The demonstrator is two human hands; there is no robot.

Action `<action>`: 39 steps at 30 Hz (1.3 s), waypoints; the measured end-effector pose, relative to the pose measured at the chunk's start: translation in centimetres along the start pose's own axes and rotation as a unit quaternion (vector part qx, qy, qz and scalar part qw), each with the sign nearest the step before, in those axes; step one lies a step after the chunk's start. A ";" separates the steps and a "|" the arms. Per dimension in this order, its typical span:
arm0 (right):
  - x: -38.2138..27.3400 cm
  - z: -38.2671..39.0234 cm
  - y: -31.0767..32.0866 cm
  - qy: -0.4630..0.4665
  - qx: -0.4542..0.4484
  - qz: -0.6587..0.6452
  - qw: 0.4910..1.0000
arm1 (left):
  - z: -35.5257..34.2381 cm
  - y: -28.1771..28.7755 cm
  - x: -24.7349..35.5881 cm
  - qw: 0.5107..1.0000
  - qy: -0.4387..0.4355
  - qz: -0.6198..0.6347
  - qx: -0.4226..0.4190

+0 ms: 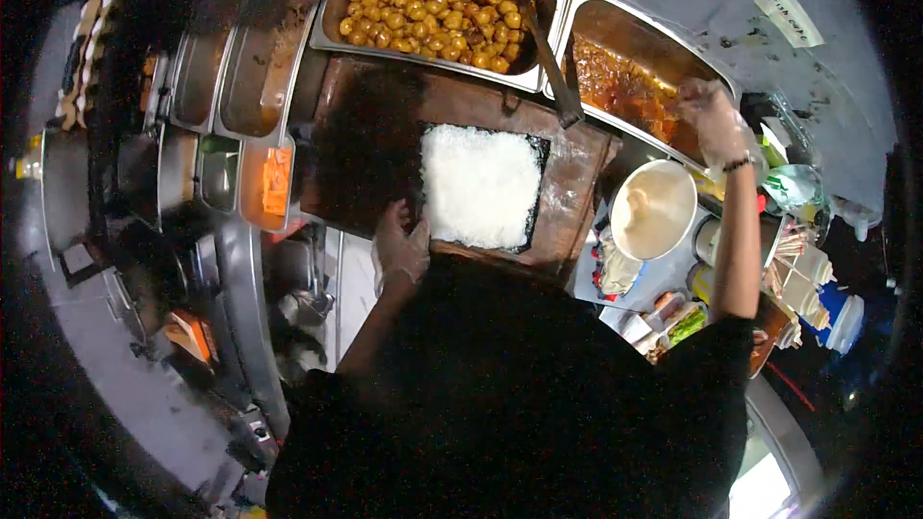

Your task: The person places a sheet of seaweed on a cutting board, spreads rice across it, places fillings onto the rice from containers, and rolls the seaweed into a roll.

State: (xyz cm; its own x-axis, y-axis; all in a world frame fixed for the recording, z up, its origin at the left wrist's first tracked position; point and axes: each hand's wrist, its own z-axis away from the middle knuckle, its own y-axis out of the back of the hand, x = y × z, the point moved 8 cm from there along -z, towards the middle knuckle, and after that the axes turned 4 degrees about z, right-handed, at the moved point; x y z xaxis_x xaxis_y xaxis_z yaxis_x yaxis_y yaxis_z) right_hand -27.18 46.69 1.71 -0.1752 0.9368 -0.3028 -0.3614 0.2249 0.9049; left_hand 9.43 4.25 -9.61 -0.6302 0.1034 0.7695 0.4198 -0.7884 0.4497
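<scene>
Nearest the camera: a black garment (pixel 519 394) on the person's torso, matte cloth, reaching the near edge of a brown wooden board (pixel 575 187).

On the board, a roughly square seaweed sheet (pixel 542 150), dark and thin, carries a layer of white rice (pixel 483 187). Rice surface grainy, slightly uneven; seaweed shows as a narrow dark border on the right and at the lower right corner.

Left hand (pixel 400 248), in a clear crinkled plastic glove: fingers loosely bent, thumb apart from them, beside the sheet's lower left edge; contact with the sheet cannot be determined.

Right hand (pixel 713 123), similarly gloved, dark band at the wrist: fingers bunched and pointing left over a rectangular steel pan (pixel 635 23) of glossy orange-red shredded food (pixel 620 80). Whether anything is pinched cannot be told.

Adjoining steel pan (pixel 433 65), rounded corners: small, glazed brown balls (pixel 428 15). A dark, flat-handled utensil (pixel 550 58) slants out across its rim toward the board.

Edges and room: board surface extends broadly left of the sheet, in shadow; a narrower, pale-smeared strip lies right. A round white tub (pixel 675 194) stands just beyond the board's right edge, limiting that side. At left, orange strips (pixel 277 183) fill a small container.
</scene>
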 end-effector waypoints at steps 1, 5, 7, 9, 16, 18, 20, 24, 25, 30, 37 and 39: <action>-3.7 2.5 2.5 -0.034 0.018 -0.045 0.998 | 0.8 -0.2 1.4 0.997 -0.038 -0.061 0.009; -7.4 7.6 0.3 0.029 -0.021 -0.298 0.954 | 0.8 -1.3 2.9 0.993 -0.041 -0.113 -0.017; -11.6 9.1 -1.6 0.049 -0.117 -0.318 0.940 | -0.7 -1.3 0.2 0.992 0.017 -0.118 -0.033; -13.9 10.0 -5.0 0.084 -0.160 -0.413 0.893 | -2.7 -1.6 -0.9 0.986 0.031 -0.142 -0.085; -17.6 10.4 -12.5 0.099 -0.135 -0.313 0.935 | -4.2 0.3 3.4 0.990 -0.050 -0.018 -0.130; -18.9 10.6 -14.2 0.039 -0.176 -0.306 0.935 | -8.4 1.9 2.2 0.974 -0.111 -0.145 -0.131; -18.6 11.1 -16.1 -0.035 -0.208 -0.297 0.931 | -11.4 3.9 4.0 0.968 -0.132 -0.153 -0.147; -24.1 11.4 -16.5 0.066 -0.235 -0.301 0.922 | -19.0 5.6 6.0 0.967 -0.195 0.010 -0.166; -24.8 11.5 -17.0 0.061 -0.239 -0.278 0.928 | -20.2 5.1 7.9 0.941 -0.286 0.002 -0.182; -25.5 11.9 -21.3 -0.003 -0.231 -0.204 0.951 | -20.4 -3.5 12.2 0.914 -0.250 -0.165 -0.274; -29.2 10.4 -25.5 0.043 -0.239 -0.258 0.935 | -16.4 -7.1 11.7 0.874 -0.201 -0.083 -0.434; -29.3 9.9 -27.4 0.044 -0.237 -0.230 0.943 | -16.6 -4.4 12.3 0.899 -0.200 -0.019 -0.388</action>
State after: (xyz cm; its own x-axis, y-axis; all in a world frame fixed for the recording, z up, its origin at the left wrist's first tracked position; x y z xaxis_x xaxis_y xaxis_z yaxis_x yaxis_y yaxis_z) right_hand -3.08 15.74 -11.22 0.0330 0.7386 -0.6733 -0.7821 0.4385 0.4427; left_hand -11.06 -1.04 -9.65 -0.2847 0.2270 0.9314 -0.2779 -0.9494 0.1464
